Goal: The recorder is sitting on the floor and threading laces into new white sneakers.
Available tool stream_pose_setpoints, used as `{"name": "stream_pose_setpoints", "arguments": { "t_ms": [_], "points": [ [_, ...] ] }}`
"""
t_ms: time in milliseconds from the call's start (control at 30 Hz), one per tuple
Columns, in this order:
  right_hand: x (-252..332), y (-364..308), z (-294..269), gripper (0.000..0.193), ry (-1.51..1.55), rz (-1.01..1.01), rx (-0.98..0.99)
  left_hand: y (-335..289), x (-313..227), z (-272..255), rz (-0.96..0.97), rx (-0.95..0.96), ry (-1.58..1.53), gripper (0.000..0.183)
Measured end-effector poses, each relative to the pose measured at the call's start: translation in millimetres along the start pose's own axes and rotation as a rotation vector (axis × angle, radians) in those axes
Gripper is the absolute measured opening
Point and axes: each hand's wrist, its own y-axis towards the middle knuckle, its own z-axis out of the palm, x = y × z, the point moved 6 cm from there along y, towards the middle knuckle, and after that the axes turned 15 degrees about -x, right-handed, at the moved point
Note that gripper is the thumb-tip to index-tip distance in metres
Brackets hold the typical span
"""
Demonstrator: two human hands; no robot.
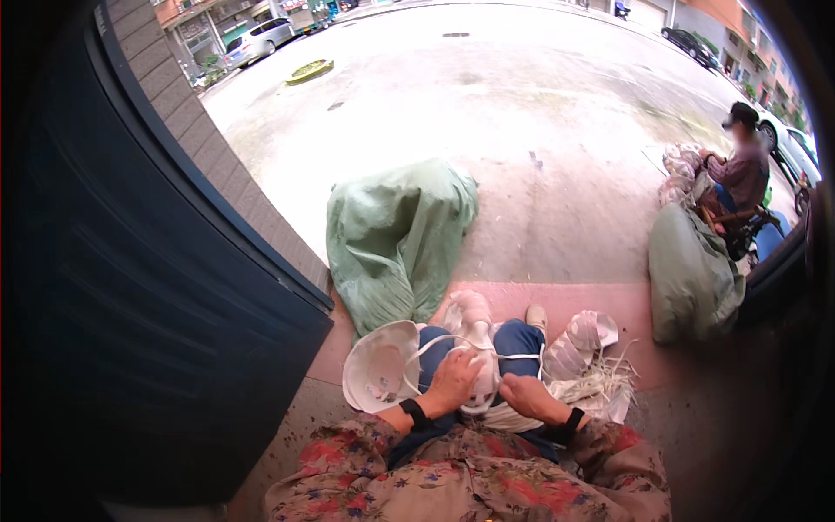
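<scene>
Though I cannot tell whether the left hand [454, 381], bent over the white bundle [470, 315] between the knees [519, 337], or the curled right hand [529, 398] grips anything, a careless tug could tangle the straps [519, 356].

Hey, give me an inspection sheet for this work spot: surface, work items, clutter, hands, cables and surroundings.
Surface: the lap, in blue trousers, above a pink floor strip.
Work items: pale stack between the knees, apparently nested hats; white brimmed hat at the left thigh.
Clutter: second stack and loose white strips to the right.
Left hand: on the pale stack; grip unclear.
Right hand: fingers curled beside it; hold unclear.
Cables: nothing seen.
Surroundings: dark door left, green sack ahead, another sack and a seated person right, parked cars beyond.
</scene>
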Motion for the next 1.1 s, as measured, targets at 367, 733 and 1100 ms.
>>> {"name": "stream_pose_setpoints", "arguments": {
  "t_ms": [367, 733, 1100],
  "points": [
    [-22.2, 21.1, 28.0, 0.031, 0.136, 0.201, -0.162, 16.5, 25.7, 53.0, 0.237, 0.406, 0.295, 0.010],
    [-40.4, 10.8, 10.8, 0.025, 0.303, 0.283, -0.310, 14.5, 10.2, 62.1, 0.396, 0.212, -0.065, 0.008],
    [-13.8, 57.1, 22.1, 0.026, 0.600, 0.191, -0.350, 47.9, 30.1, 12.6, -0.503, -0.090, -0.322, 0.018]
  ]
}}
